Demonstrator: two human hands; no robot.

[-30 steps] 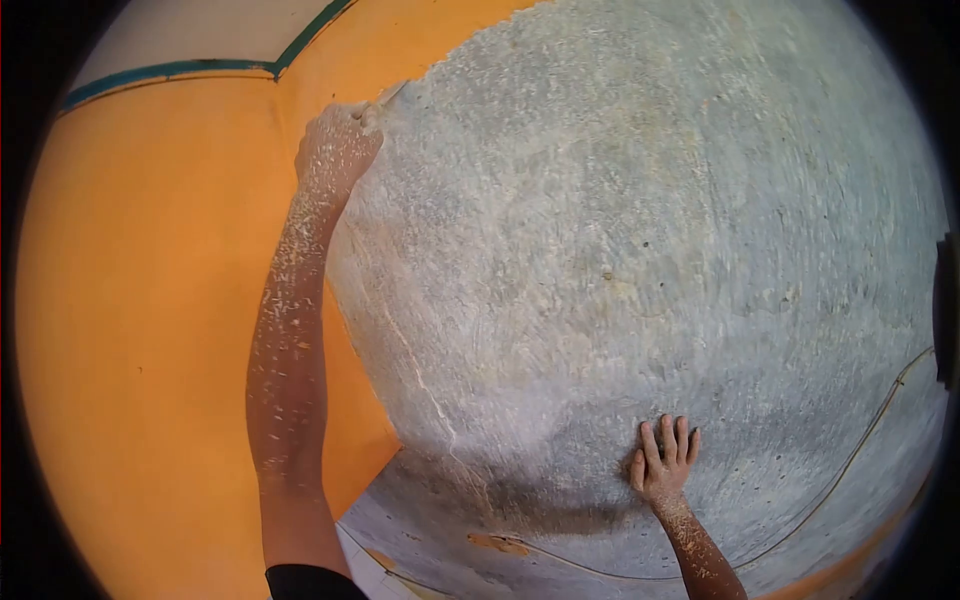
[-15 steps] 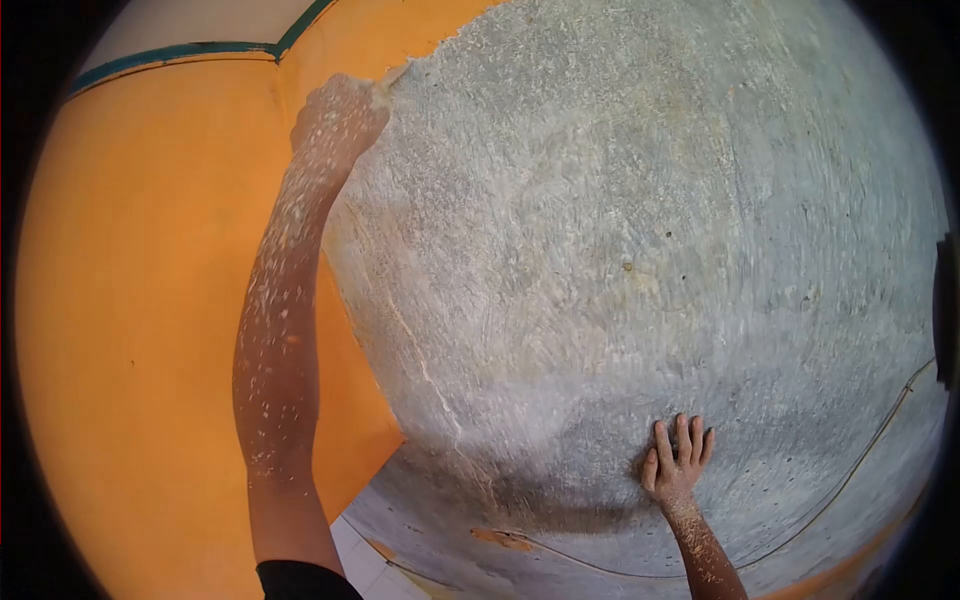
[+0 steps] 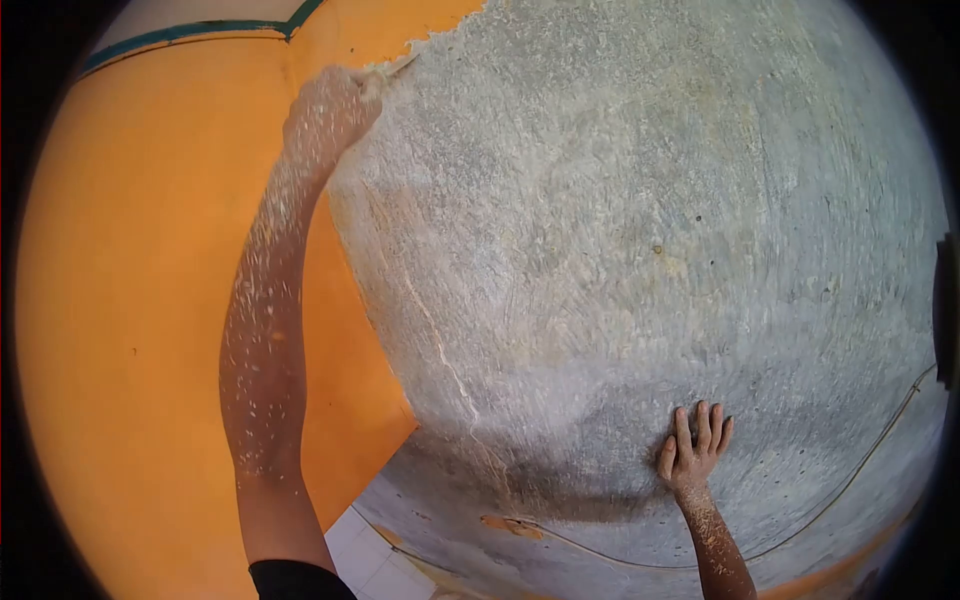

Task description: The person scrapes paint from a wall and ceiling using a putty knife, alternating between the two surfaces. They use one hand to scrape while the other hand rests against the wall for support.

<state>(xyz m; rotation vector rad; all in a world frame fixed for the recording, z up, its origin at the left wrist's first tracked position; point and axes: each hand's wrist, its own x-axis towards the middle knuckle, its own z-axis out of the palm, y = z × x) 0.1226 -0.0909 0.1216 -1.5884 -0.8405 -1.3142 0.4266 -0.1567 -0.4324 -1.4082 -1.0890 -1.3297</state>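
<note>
My left hand (image 3: 330, 112) is closed high on the wall, at the ragged border between orange paint (image 3: 390, 25) and bare grey plaster (image 3: 560, 200). From its fist sticks out the thin pale edge of what looks like a scraper (image 3: 402, 64), touching the paint's torn edge; the fist hides the rest. Light paint flakes cover my left forearm. Lower right, my right hand (image 3: 700, 445) lies flat against the grey plaster with fingers spread, holding nothing. Dust and flakes coat its wrist.
An orange wall (image 3: 150, 300) meets the scraped wall at a corner on the left, with a dark green trim (image 3: 190, 42) above. A thin cable (image 3: 860, 475) curves low across the plaster. White floor tiles (image 3: 370, 560) show below. A dark object (image 3: 943, 310) stands at the right edge.
My left fist has shifted slightly up and left along the paint's edge. The view has turned a little, and my right hand appears slightly farther right, still flat on the plaster.
</note>
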